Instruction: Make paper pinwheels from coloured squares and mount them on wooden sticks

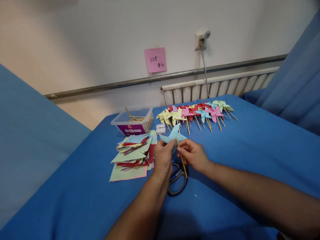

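Observation:
My left hand (163, 156) is closed on a light blue paper pinwheel (172, 134), gripping it from the left by its lower vanes. My right hand (193, 154) pinches a thin wooden stick (181, 159) that runs down from the pinwheel's centre. Both hands hover just above the blue cloth (237, 150), over a pair of dark-handled scissors (177, 181) lying beneath them.
A stack of cut coloured paper squares (132, 153) lies left of my hands. Behind it stands a clear plastic box (133, 122) with several sticks. A row of finished pinwheels (197, 113) lies farther back, with a small white packet (160, 129) close by. A radiator (217, 87) runs along the wall.

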`<action>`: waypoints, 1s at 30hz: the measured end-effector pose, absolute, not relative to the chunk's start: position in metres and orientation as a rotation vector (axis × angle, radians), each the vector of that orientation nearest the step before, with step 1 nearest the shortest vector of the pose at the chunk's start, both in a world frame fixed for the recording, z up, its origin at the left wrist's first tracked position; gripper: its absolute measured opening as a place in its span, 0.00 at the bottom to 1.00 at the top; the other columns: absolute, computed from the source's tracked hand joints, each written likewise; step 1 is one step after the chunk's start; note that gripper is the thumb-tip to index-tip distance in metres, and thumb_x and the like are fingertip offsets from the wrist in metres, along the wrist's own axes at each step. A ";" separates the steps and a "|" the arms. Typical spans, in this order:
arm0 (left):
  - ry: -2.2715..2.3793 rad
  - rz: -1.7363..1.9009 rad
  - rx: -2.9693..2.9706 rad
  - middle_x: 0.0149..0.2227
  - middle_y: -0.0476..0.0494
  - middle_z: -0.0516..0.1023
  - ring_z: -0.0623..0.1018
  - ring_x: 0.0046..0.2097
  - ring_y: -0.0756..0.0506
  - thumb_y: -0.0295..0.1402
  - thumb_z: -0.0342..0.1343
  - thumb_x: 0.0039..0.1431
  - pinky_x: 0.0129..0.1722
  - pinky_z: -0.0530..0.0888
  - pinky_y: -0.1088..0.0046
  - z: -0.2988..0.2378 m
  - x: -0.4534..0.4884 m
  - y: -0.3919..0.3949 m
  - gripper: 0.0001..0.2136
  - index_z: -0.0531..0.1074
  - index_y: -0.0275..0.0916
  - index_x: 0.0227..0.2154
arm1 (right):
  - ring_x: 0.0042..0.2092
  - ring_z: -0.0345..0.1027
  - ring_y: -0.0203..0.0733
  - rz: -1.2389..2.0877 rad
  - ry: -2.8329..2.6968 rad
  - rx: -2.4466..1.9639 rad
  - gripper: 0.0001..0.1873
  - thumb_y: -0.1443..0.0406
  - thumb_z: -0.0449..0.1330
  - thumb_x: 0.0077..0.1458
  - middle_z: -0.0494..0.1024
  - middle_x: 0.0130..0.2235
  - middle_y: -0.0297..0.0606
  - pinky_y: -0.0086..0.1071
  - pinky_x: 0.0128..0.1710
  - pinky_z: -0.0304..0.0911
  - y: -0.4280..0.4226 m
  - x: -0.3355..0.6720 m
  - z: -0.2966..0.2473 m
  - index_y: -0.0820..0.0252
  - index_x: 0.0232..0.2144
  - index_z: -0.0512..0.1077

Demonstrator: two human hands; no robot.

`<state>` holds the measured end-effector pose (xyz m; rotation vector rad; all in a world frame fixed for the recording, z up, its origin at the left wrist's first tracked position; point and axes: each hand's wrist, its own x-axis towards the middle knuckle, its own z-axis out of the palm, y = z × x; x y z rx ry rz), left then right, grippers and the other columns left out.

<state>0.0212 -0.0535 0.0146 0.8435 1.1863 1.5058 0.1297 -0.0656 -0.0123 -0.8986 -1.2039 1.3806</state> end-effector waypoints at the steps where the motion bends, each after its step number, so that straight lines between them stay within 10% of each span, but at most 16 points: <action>1: 1.188 1.507 0.843 0.26 0.49 0.77 0.73 0.27 0.50 0.33 0.66 0.38 0.30 0.68 0.74 0.015 0.021 -0.054 0.11 0.74 0.35 0.27 | 0.16 0.58 0.28 1.381 -1.204 -0.900 0.16 0.54 0.63 0.48 0.73 0.22 0.28 0.23 0.14 0.50 -0.066 0.130 -0.012 0.58 0.31 0.66; 30: 1.247 1.493 0.885 0.24 0.50 0.75 0.70 0.25 0.51 0.34 0.65 0.38 0.29 0.67 0.74 0.014 0.021 -0.054 0.11 0.74 0.35 0.25 | 0.16 0.59 0.28 1.361 -1.196 -0.893 0.15 0.56 0.65 0.48 0.71 0.21 0.26 0.23 0.14 0.52 -0.066 0.130 -0.015 0.58 0.30 0.66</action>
